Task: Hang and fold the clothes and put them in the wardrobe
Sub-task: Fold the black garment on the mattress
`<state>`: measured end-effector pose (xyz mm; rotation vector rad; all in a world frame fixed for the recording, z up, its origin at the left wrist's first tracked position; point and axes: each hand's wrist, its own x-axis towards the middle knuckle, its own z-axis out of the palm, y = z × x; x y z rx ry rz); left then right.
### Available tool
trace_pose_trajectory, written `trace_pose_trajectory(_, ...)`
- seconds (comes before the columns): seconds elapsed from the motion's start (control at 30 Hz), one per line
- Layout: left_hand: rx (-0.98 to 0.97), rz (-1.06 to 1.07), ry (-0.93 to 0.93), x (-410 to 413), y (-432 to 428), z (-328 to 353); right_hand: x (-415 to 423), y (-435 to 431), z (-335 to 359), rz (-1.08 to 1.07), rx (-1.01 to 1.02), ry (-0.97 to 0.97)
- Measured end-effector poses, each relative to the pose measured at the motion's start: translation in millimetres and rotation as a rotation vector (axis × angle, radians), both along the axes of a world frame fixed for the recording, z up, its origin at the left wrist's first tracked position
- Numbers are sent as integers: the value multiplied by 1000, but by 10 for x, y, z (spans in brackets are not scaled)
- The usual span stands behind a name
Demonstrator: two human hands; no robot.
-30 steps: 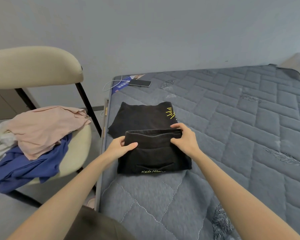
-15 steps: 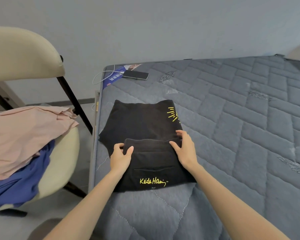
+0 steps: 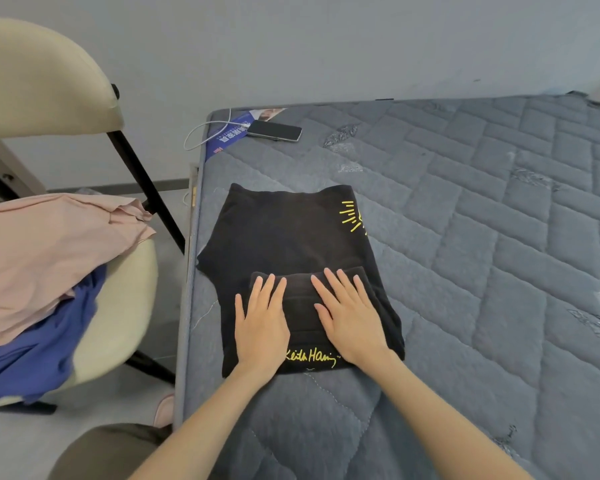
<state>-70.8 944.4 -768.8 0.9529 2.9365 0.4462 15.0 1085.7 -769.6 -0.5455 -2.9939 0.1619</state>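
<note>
**Pressing the black garment (image 3: 284, 233) flat on the mattress (image 3: 482, 237)**

Lying palm down side by side, both hands rest on the near, doubled-over part of the garment. The left hand (image 3: 262, 327) has its fingers straight and slightly spread, and it grips nothing. Its fingertips reach the far edge of the folded flap. The right hand (image 3: 350, 320) lies just beside it in the same way, flat and with its fingers extended, and its fingertips also reach that edge. Neither thumb curls round the cloth.

The garment sits near the left edge of the grey quilted mattress, with one layer spread out and a shorter layer folded over it on the near side. Yellow handwritten lettering runs along the near hem between the two wrists (the left hand covers the start of it). A small burst of yellow lines marks the far right corner.

At the far left corner of the mattress a dark phone (image 3: 274, 130) lies beside a blue printed leaflet (image 3: 227, 135). A white cable (image 3: 201, 129) loops over the mattress edge toward the phone.

A cream chair (image 3: 42, 81) with black legs stands left of the bed. On its seat a pink garment (image 3: 49, 244) is heaped over a blue garment (image 3: 39, 348).
</note>
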Motion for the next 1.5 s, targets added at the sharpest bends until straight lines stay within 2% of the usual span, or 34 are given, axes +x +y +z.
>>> trace_pose_trajectory(0.33, -159, -131, -133, -112, -167, 67, 155, 200, 162, -9, 16, -174)
trace_pose_trajectory(0.5, -116, -377, -12, -32, -427, 141, 385, 122, 357, 248, -33, -165)
trace_pose_trajectory(0.63, -294, -562, 99, 15, -616, 109, 570, 164, 258, 397, 43, -228)
trace_pose_trajectory(0.8, -332, -564, 79, -39, -606, 102, 565, 190, 287, 412, 108, -315)
trace_pose_trajectory(0.93, -507, -550, -30, 34, -550, 273, 568, 74, 402, 362, 99, -415)
trace_pose_trajectory(1.03, -452, -516, -97, 66, -570, 380, 566, 69, 541, 322, 15, -437)
trace_pose_trajectory(1.2, -18, -396, -301, 77, -843, 626, 602, 78, 820, 275, -91, -277)
trace_pose_trajectory(1.33, 92, -318, -376, 150, -1035, 811, 665, -71, 1028, 215, -98, -263)
trace_pose_trajectory(1.4, 57, -265, -421, 148, -1086, 884, 667, -140, 1143, 190, -242, -358)
trace_pose_trajectory(1.5, 34, -239, -708, 116, -1133, 985, 676, -206, 1287, 152, -614, -549)
